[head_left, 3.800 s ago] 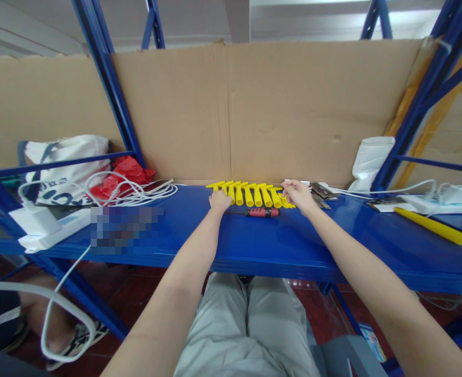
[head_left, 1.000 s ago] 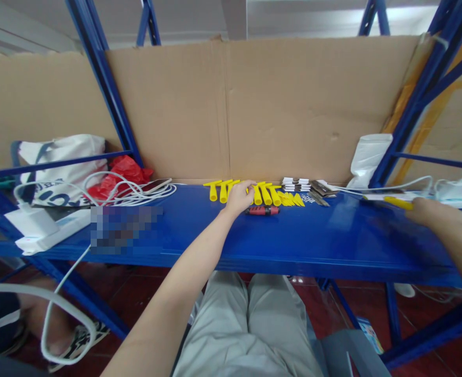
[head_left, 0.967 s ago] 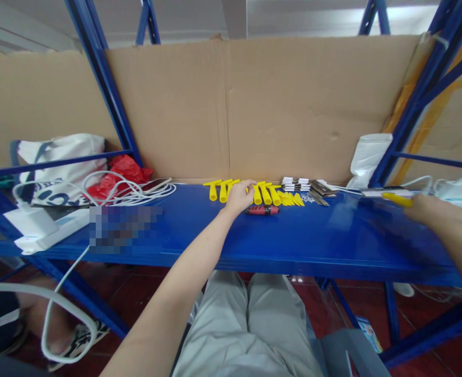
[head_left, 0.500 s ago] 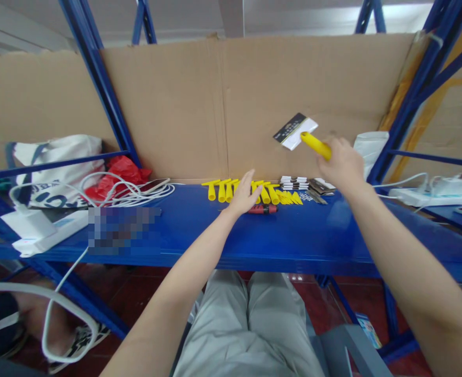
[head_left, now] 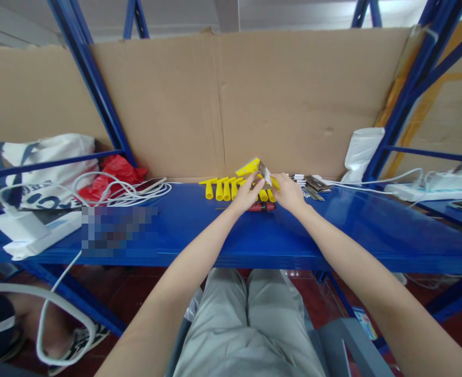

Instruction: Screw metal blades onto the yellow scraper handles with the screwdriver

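A yellow-handled scraper (head_left: 274,183) with a black-and-white card (head_left: 265,172) at its blade end is held above the table between my hands. My right hand (head_left: 290,193) is closed round the handle. My left hand (head_left: 246,196) has thumb and fingers at the card end, apparently gripping it; the exact contact is partly hidden. A yellow flat piece with pale spots (head_left: 248,167) shows just beyond the left fingertips. Under the hands lies a row of yellow T-shaped handles (head_left: 217,189), partly covered. A red-handled screwdriver (head_left: 261,207) lies before them.
Folded white cards (head_left: 298,180) and dark metal blades (head_left: 317,184) lie right of the hands. A cardboard sheet (head_left: 285,94) stands behind the blue table (head_left: 191,230). On the left are white cables (head_left: 136,191), a red bag (head_left: 119,173) and a power strip (head_left: 46,235).
My right hand has brought the scraper down and left from the raised position by the cardboard. My left hand's fingers have bent towards the card end, and the hands are now close together.
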Tool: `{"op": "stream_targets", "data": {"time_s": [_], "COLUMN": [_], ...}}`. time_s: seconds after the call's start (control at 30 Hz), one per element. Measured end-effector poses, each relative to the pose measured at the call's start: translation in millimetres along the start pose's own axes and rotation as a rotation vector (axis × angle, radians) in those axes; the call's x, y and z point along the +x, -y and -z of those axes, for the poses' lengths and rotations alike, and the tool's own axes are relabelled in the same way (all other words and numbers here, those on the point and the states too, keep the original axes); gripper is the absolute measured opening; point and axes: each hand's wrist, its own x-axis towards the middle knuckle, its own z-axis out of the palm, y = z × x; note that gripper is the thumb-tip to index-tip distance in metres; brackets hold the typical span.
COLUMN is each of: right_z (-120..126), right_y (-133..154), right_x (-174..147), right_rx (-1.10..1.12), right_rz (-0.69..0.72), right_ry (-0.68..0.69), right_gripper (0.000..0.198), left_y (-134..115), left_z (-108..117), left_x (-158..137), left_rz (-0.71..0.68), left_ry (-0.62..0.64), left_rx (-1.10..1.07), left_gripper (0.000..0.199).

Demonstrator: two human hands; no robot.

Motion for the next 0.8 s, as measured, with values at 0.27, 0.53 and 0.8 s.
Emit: {"op": "stream_targets", "data": {"time_s": [0.27, 0.53, 0.8], "right_z": [-6, -8, -11], "right_y": [6, 3, -2], "right_x": [0, 0, 1], "right_rx": [0.121, 0.115, 0.199], "right_rz": [0.004, 0.026, 0.122], "right_ry": [-0.012, -0.027, -0.005], "right_gripper": [0.045, 0.042, 0.039], "left_y": [-5, -8, -10], "left_z": [0, 3, 0], "left_x": [3, 3, 0], "left_rz": [0.070, 0.219, 0.231], "left_ry": [0.029, 0.010, -0.045], "left_rx": [-0.058, -0.210, -0.214], "left_gripper": [0.021, 0.010, 0.016]}}
